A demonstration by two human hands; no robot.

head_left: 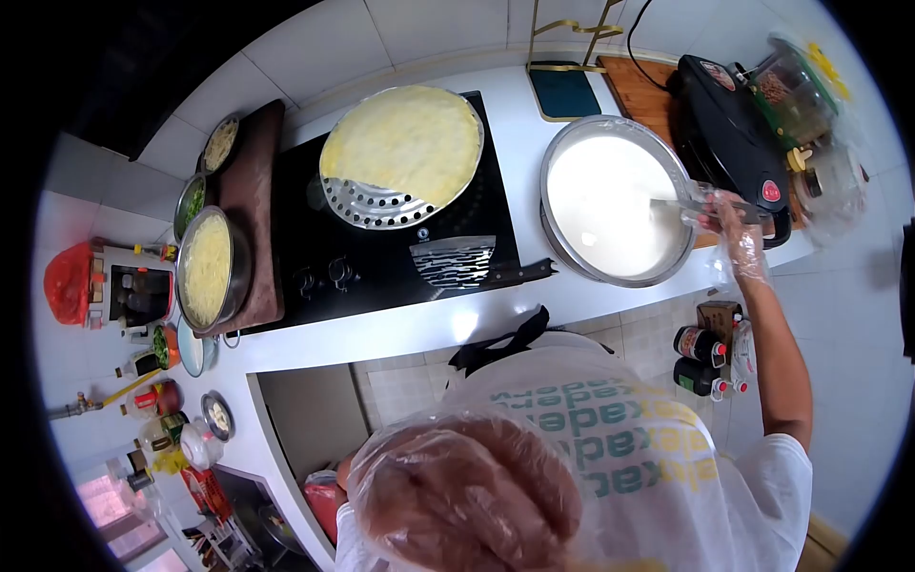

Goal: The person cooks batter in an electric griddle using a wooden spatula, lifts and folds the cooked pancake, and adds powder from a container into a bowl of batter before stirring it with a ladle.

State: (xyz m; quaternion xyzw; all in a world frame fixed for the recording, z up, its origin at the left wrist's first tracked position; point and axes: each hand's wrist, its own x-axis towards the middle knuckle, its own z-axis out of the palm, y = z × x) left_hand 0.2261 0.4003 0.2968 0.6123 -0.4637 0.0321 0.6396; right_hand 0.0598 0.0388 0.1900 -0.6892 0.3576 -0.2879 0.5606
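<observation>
My right hand (734, 234), in a clear plastic glove, is closed on a ladle (675, 208) at the right. The ladle's metal end dips into white liquid (610, 205) in a large steel bowl (550, 214). Left of the bowl, a round pale-yellow flatbread (405, 138) covers most of a perforated metal plate (367, 208) on the black cooktop (305, 238). A broad knife (456, 262) lies at the cooktop's front edge. Of my left hand (344, 471), only a bit of skin shows beside the plastic-covered head; its fingers are hidden.
A black electric appliance (729, 119) stands behind the right hand on a wooden board (634, 88). At left, a bowl of shredded food (207, 270) and smaller bowls rest by a brown board (262, 210). Bottles (701, 345) stand below the counter's right side.
</observation>
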